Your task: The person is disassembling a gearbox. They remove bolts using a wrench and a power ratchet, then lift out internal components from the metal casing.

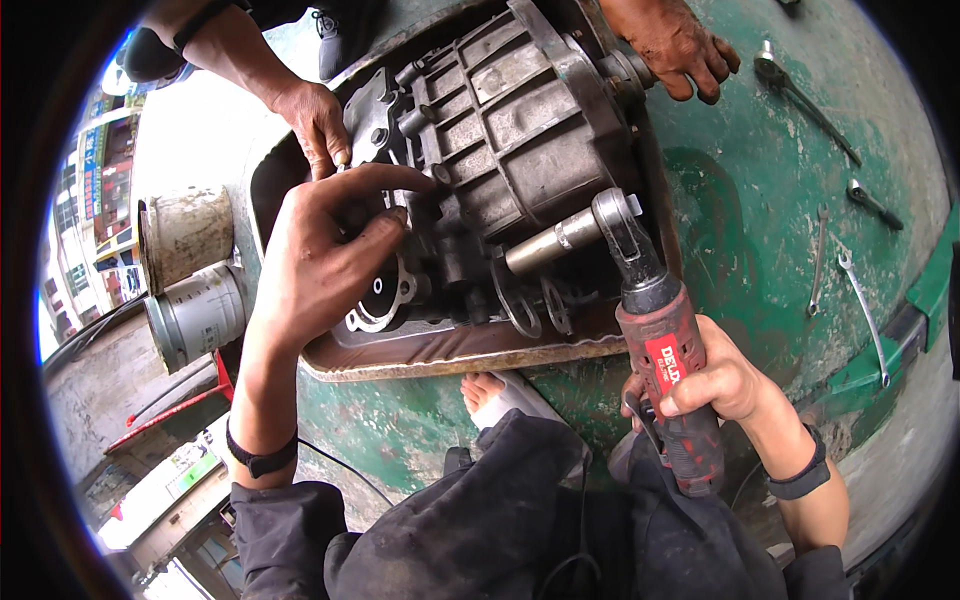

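At far left, two stained buckets point(187, 238) point(200, 312) lie against the rim of view, their mouths turned away and their contents not visible. Next, a co-worker's hand point(312, 118) reaches in from above; its fingertips are at the housing's left end, and whatever they grip cannot be made out.

The person's left hand point(322, 255) is over that same end, thumb and forefinger spread apart, forefinger tip at a bolt boss. The other fingers are concealed beneath the palm; whether they hold a part cannot be told. The ribbed metal housing point(530, 125) lies in a shallow metal tray point(470, 366), its left end partly covered by hands and its lower side in shadow.

Right of centre, a long steel socket point(555, 242) extends from the head of a red and black power ratchet point(668, 350) toward the housing; its seating on any fastener is unclear. The right hand point(728, 385) is clamped around the ratchet's body, well apart from the left.

Above, another hand point(672, 42), its forearm cut off by the upper edge, is beside the housing's right end. At far right, two hand ratchets point(808, 103) point(874, 204) and two wrenches point(819, 262) point(866, 312) lie on the green floor point(725, 215).
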The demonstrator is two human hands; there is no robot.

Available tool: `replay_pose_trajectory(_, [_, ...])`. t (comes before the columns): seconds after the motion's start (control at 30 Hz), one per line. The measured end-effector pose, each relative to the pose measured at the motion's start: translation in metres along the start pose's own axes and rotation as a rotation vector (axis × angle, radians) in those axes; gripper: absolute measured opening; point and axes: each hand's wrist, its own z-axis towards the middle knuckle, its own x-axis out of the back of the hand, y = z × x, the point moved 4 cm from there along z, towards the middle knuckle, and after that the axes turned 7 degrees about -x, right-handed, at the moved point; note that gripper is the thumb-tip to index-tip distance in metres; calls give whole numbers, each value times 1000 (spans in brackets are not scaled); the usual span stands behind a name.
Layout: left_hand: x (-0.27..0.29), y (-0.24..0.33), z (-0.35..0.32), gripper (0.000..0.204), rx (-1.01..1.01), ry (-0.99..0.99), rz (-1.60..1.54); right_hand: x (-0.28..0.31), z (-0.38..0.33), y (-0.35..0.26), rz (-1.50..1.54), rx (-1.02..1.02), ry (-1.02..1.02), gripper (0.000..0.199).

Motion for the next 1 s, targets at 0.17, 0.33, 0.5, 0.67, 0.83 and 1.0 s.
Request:
replay_pose_trajectory(0.17, [-10, 4, 3, 30, -104, 7, 21, -1, 6, 10, 56, -45, -20, 51])
replay_pose_trajectory(0.33, [-16, 7, 8, 29, -120, -37, 64, -7, 12, 17, 205, -32, -61, 38])
replay_pose_trajectory(0.5, [-20, 9, 10, 27, -134, -79, 81, -9, 18, 19, 233, -61, -100, 36])
replay_pose_trajectory(0.67, [-32, 2, 15, 25, -241, 37, -58, 8, 28, 0, -156, 5, 12, 27])
replay_pose_trajectory(0.83, [-36, -9, 15, 24, -168, 84, -160, 21, 35, -1, -132, -111, -26, 47])
replay_pose_trajectory(1.0, [-33, -10, 12, 20, -227, 124, -201, 28, 42, -4, -162, -90, -58, 44])
